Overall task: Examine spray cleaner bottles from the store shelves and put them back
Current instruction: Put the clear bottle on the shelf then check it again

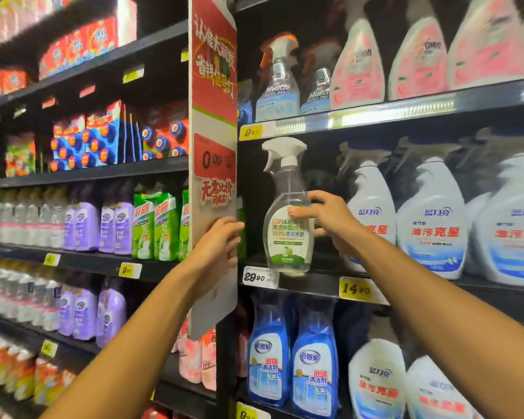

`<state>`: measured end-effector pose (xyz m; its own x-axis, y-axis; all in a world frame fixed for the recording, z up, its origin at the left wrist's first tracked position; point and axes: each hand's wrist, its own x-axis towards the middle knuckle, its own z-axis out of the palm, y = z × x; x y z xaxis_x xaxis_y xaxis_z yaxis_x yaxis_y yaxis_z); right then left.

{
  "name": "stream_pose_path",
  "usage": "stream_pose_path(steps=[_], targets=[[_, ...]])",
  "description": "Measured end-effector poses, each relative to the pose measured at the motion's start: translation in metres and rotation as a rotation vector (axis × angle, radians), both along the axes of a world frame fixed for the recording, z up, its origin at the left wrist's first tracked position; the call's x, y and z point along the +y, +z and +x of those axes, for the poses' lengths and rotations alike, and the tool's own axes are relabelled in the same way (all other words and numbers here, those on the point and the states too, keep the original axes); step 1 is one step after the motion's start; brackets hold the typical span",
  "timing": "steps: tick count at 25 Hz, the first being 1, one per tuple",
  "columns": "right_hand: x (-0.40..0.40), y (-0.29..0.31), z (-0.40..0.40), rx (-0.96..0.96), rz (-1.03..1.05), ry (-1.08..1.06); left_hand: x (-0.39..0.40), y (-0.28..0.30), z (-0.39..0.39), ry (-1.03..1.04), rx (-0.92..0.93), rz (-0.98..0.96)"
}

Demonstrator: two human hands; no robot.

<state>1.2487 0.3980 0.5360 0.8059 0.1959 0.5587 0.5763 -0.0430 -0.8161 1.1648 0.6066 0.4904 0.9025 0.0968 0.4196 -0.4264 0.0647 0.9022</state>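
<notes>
While the right hand (324, 219) wraps the waist of the clear trigger spray bottle (288, 207), its thumb lies across the top edge of the green-and-white label and the other fingers curl round the far side, so the bottle sits clamped between thumb and fingers, its white trigger head above them and its base below them, at or just above the front lip of the middle shelf (315, 282); whether it touches the shelf cannot be told. Judging by that low, upright hold, the bottle is being lifted off or set down at its slot, directly above the 29.90 price tag (259, 278) and just left of the white blue-labelled spray bottles (371, 213) that stand behind the knuckles. The left hand (218, 246) reaches to the edge of the red promotional sign (214, 116), its fingers bent against the sign's lower grey panel, seemingly to hold it aside; whether they actually grip the edge cannot be told, since the fingertips are blurred
</notes>
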Motion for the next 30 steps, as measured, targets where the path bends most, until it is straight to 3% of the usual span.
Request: stream_pose_path(steps=[6, 12, 15, 25, 30], targets=[[-0.031, -0.014, -0.059, 0.015, -0.014, 0.143, -0.042, -0.042, -0.015, -0.348, 0.069, 0.033], [-0.067, -0.023, -0.099, 0.098, -0.012, 0.327, -0.091, -0.079, -0.038, -0.335, -0.012, -0.168], [-0.079, -0.018, -0.111, 0.082, 0.090, 0.369, -0.114, -0.096, -0.050, -0.345, 0.017, -0.128], [-0.093, -0.041, -0.132, 0.056, 0.093, 0.361, -0.140, -0.125, -0.082, -0.502, 0.107, -0.098], [-0.084, -0.041, -0.153, 0.095, 0.121, 0.340, -0.136, -0.133, -0.095, -0.627, 0.091, -0.249]])
